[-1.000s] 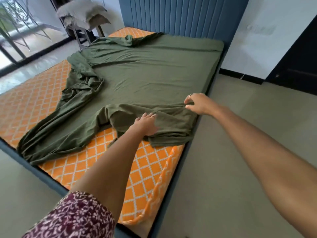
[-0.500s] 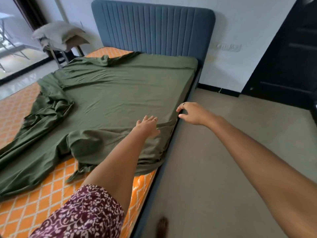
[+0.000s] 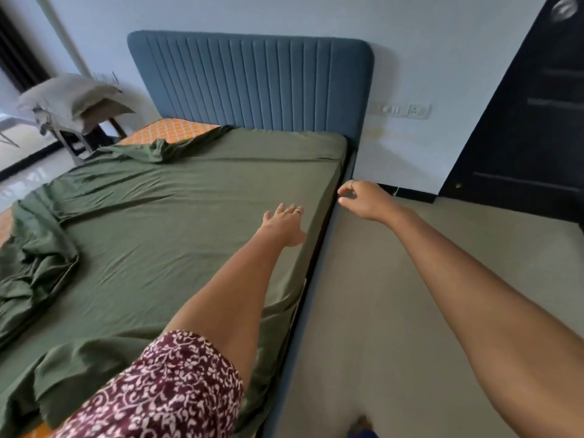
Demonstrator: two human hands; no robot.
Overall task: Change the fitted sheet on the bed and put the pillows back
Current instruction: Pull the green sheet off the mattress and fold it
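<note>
— Looking down the right side of the bed, what lies on it?

— An olive-green fitted sheet (image 3: 177,235) covers most of the orange diamond-patterned mattress (image 3: 170,130). It lies smooth along the right edge and up to the blue ribbed upholstered headboard (image 3: 252,83), where its far right corner sits over the mattress corner. On the left it is bunched in loose folds, and the far left corner of the mattress is bare.

— And the left hand (image 3: 284,224)?

— It is stretched out flat over the sheet near the right edge, fingers straight and slightly spread, a ring on one of them. Whether the palm touches the cloth I cannot tell.

— The right hand (image 3: 363,199)?

— It hangs over the grey floor (image 3: 410,311), just beside the bed's edge, fingers loosely curled and holding nothing. It also wears a ring.

— The pillows?

— Two grey pillows (image 3: 72,99) are stacked on a chair (image 3: 74,142) left of the headboard, off the bed.

— Anything else?

— A dark door (image 3: 531,128) on the right, and a white switch plate (image 3: 401,109) on the wall beside the headboard.
</note>
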